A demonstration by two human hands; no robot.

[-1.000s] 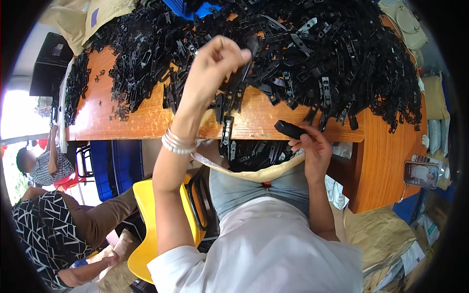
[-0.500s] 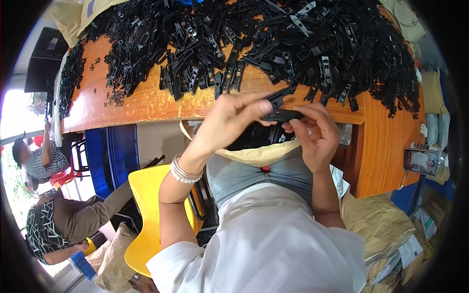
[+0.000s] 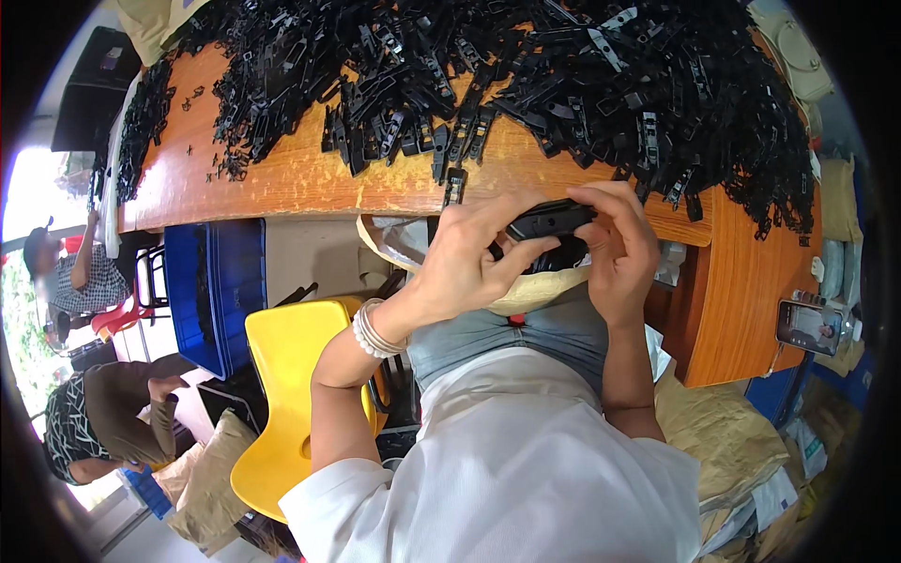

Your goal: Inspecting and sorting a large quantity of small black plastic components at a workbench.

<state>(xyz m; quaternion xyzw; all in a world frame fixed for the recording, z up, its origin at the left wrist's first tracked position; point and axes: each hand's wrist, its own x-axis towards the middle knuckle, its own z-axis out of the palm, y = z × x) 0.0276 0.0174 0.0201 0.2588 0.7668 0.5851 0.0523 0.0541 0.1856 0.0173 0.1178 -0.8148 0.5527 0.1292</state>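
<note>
Both my hands hold one long, narrow black plastic part (image 3: 547,220) between them, just over the table's front edge. My left hand (image 3: 479,251) pinches its left end between thumb and fingers, a beaded bracelet on the wrist. At the other end, my right hand (image 3: 621,246) has its fingers curled over the top, with the thumb below. Beneath the hands, a tan paper sack (image 3: 537,292) sits on my lap with black pieces inside, mostly hidden. A large heap of similar black plastic parts (image 3: 413,70) covers the far side of the wooden table (image 3: 272,183).
A single black part (image 3: 454,186) lies at the table's front edge. On the left stand a yellow chair (image 3: 291,352) and a blue crate (image 3: 246,291). Two other people are farther left. A phone (image 3: 809,325) is mounted at the right, above paper sacks (image 3: 713,432).
Two black pieces spread apart at an angle are now one compact shape between my hands. My right fingers have moved up over its top, and the left hand has shifted right.
</note>
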